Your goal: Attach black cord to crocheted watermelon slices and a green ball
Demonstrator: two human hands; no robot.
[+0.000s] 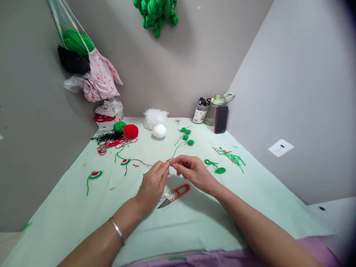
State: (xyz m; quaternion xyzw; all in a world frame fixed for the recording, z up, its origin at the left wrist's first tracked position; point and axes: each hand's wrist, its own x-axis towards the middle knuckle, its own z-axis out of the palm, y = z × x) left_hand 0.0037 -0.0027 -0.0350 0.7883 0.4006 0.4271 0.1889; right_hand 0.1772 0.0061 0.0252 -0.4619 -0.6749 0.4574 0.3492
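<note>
My left hand (152,187) is closed, pinching a black yarn (141,162) between thumb and fingers. The yarn runs left from it to a small crocheted watermelon slice (125,162) lying on the table. A dark bit of yarn shows at the left fingertips. There my right hand (193,172) meets the left one, its thumb and index finger pinched together at that spot. What lies between the right fingertips is too small to see fully. Orange-handled thread snips (178,191) lie just below both hands, blades pointing toward the lower left.
A second watermelon slice (95,175) lies at left. Behind are a red yarn ball (130,131), a white yarn ball (159,131) and stuffing (155,118). Green crocheted pieces (220,170) and yarn scraps (232,157) lie at right. A phone (221,119) leans against a bottle (210,113).
</note>
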